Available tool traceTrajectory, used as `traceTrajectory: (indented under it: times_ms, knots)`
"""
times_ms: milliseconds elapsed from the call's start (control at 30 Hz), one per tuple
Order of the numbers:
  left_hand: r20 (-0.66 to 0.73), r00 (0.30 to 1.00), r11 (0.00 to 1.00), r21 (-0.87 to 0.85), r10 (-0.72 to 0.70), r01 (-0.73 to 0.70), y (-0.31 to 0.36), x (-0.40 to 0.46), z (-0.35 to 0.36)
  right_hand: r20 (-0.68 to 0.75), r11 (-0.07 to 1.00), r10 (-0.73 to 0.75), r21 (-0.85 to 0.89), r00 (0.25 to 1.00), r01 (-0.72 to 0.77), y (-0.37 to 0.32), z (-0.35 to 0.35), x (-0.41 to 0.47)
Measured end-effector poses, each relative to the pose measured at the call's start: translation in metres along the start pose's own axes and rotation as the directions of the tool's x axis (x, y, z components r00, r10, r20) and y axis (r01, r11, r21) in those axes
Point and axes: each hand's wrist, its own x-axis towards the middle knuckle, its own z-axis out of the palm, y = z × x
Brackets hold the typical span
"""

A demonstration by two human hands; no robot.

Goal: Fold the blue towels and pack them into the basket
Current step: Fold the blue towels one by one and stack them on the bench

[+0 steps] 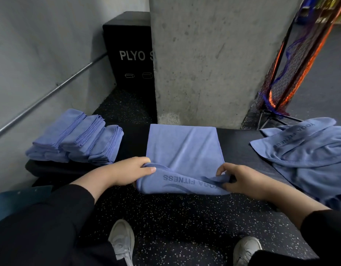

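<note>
A blue towel (pixel 184 148) is spread lengthwise across the dark desk (pixel 240 137), its near end hanging over the front edge with the printed lettering showing upside down. That near end is held at both corners: the left hand (pixel 130 170) grips the left corner with fingers curled over the cloth and the thumb tucked under, and the right hand (pixel 240 179) pinches the bunched right corner between thumb and fingers (pixel 222 169).

The step in hand is judged to be a fold of the near end up and over the flat part. It would be done well if both corners were lifted together and carried level to the far edge, so that the side hems are laid one on the other and no skew is built in. The bunching at the right corner should be shaken flat before the cloth is laid down, and the crease smoothed afterwards.

On the left end of the desk, well apart from the hands, three stacks of folded towels (pixel 77 139) are lined up side by side. On the right end a heap of unfolded towels (pixel 308 150) is waiting, so the folding is judged to be only partly done. No basket can be seen. A concrete pillar (pixel 213 60) and a black box (pixel 129 48) stand behind the desk.
</note>
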Motion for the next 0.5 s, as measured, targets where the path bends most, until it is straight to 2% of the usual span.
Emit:
traceTrajectory:
  times_ms: [100,133,200,267,367,433,500]
  knots:
    - [0.24,0.967,0.923,-0.346,-0.087,0.169,0.002,-0.006,0.0,0.062,0.996,0.012,-0.088,0.998,-0.007,-0.009,-0.009,-0.006]
    - [0.287,0.954,0.907,-0.373,-0.089,0.197,0.002,-0.008,-0.002,0.084,0.996,0.018,-0.091,0.996,-0.01,-0.013,-0.014,-0.007]
    - [0.279,0.957,0.903,-0.389,-0.075,0.184,0.003,-0.006,-0.009,0.044,0.999,0.007,-0.047,0.999,-0.005,-0.021,-0.024,-0.006]
    - [0.157,0.985,0.897,-0.422,-0.068,0.13,0.008,0.002,-0.017,-0.119,1.0,0.008,0.021,0.993,-0.006,-0.026,-0.033,0.004]
    - [-0.127,0.988,0.908,-0.418,-0.084,0.024,0.013,0.024,-0.033,-0.349,0.992,0.04,0.13,0.936,0.006,-0.029,-0.043,0.034]
    - [-0.368,0.925,0.961,-0.277,-0.093,-0.014,0.018,0.04,-0.043,-0.414,0.982,0.076,0.189,0.907,0.004,-0.031,-0.048,0.057]
    - [-0.531,0.843,0.993,-0.11,-0.086,0.033,0.024,0.056,-0.046,-0.443,0.975,0.118,0.22,0.889,-0.02,-0.031,-0.051,0.08]
